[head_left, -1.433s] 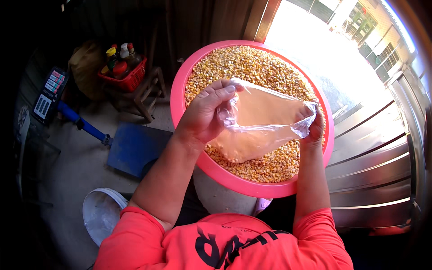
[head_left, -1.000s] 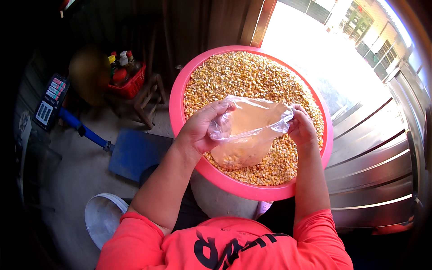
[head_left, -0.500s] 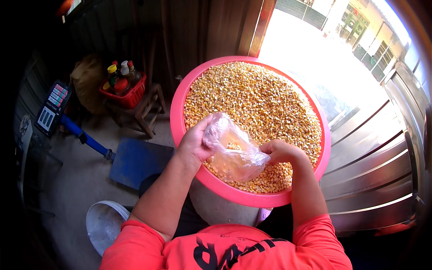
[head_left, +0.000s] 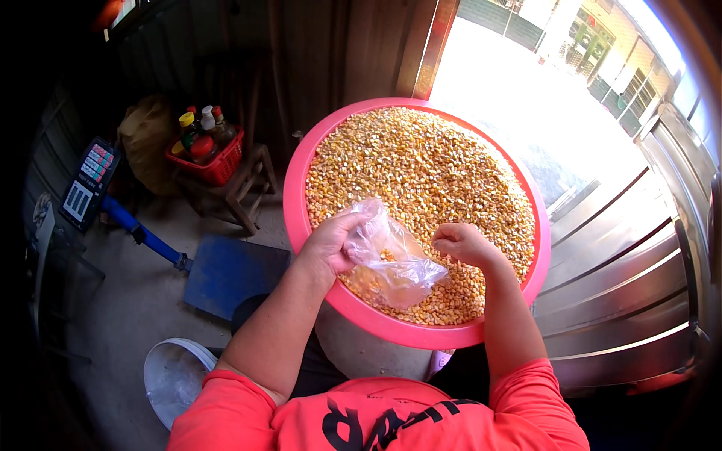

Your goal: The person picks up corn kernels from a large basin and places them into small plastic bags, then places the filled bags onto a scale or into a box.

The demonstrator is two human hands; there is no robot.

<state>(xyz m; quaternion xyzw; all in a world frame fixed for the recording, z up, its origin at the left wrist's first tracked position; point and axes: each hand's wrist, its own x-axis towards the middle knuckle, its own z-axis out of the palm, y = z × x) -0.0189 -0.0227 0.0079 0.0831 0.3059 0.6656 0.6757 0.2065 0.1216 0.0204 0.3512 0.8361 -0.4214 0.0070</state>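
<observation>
In front of me is a wide pink basin (head_left: 299,180) heaped with dried corn kernels (head_left: 421,165). My left hand (head_left: 331,242) grips one side of a clear plastic bag (head_left: 402,279) over the near left part of the corn. Some yellow kernels show inside or through the thin film. To the right of the bag, and apart from it, my right hand (head_left: 466,244) hovers over the corn with its fingers curled together. What those fingers hold, if anything, is hidden.
Left of the basin stands a blue platform scale (head_left: 237,274) with a display (head_left: 89,183). A red basket (head_left: 226,167) of bottles rests on a wooden stool (head_left: 256,184). At lower left is a white bucket (head_left: 177,379). Metal panels (head_left: 624,293) line the right side.
My right hand has let go of the bag's right edge and drawn slightly up and away. The bag has sagged on that side, while my left hand still holds it, a little lower.
</observation>
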